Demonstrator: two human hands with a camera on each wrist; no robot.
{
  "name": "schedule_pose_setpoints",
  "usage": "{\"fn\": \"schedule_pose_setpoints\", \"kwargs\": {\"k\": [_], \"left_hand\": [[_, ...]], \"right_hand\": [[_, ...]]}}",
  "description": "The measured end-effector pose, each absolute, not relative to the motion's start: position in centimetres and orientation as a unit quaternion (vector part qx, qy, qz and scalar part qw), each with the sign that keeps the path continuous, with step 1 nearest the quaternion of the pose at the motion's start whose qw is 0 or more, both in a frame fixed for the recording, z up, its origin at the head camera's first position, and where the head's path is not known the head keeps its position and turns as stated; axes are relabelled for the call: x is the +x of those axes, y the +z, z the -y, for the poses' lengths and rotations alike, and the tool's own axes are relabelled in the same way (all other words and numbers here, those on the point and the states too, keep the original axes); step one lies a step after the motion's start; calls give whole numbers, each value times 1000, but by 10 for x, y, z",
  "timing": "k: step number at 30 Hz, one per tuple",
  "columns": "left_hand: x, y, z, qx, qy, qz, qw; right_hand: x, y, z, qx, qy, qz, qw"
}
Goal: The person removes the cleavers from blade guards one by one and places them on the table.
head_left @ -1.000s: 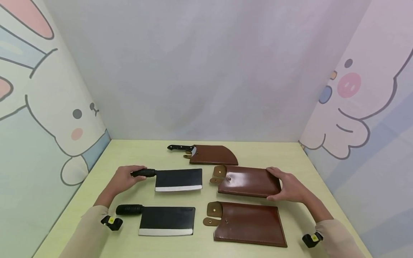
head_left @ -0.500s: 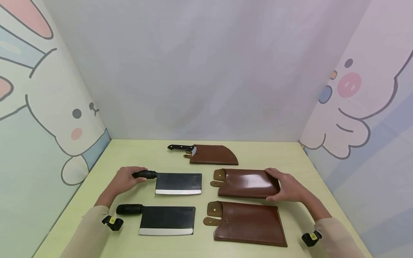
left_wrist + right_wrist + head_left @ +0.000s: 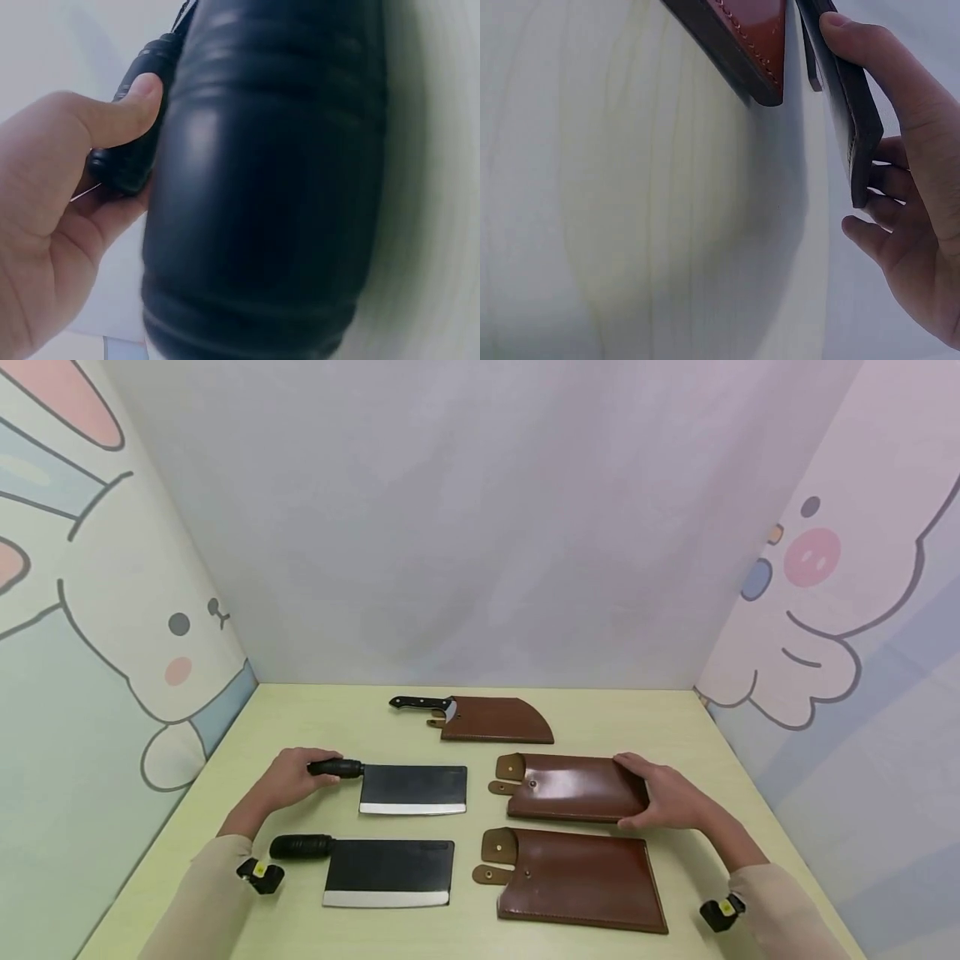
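My left hand (image 3: 288,779) grips the black ribbed handle of the farther cleaver (image 3: 412,787), whose dark blade has a bright edge facing me. In the left wrist view, the thumb presses on that handle (image 3: 129,169). The right hand (image 3: 669,795) holds the right end of a brown leather sheath (image 3: 573,787), thumb on the near edge and fingers over the far one. In the right wrist view, this sheath's edge (image 3: 847,97) lies between thumb and fingers. Its flap and strap point left, toward the cleaver, with a gap between blade and sheath.
A second cleaver (image 3: 388,870) lies nearer me on the left, its handle (image 3: 262,180) filling much of the left wrist view. A second brown sheath (image 3: 581,881) lies to its right. Farther back lies a sheathed knife (image 3: 495,720). Printed walls border the pale table (image 3: 615,710).
The held cleaver's blade has come down and slightly toward me. The held sheath has shifted a little the same way and its shine has changed. Both hands keep their grips.
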State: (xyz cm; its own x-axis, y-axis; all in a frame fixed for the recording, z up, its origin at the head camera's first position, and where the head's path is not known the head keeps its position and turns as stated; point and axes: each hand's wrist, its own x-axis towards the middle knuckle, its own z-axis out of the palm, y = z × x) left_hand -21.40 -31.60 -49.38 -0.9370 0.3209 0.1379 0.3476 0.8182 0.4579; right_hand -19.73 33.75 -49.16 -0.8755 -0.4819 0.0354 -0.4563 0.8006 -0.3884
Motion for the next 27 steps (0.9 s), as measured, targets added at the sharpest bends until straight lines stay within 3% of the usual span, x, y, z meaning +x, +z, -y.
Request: {"fn": "schedule_pose_setpoints", "kwargs": {"k": [10,27], "left_hand": [[-215,-501,318,-159,-262,952,-19],[-217,-497,319,-154,-262,951,-57]], "right_hand": [[-200,-505,-339,-242,-195,-950,45],[-197,-506,-337,-233,-188,-952,69]]}}
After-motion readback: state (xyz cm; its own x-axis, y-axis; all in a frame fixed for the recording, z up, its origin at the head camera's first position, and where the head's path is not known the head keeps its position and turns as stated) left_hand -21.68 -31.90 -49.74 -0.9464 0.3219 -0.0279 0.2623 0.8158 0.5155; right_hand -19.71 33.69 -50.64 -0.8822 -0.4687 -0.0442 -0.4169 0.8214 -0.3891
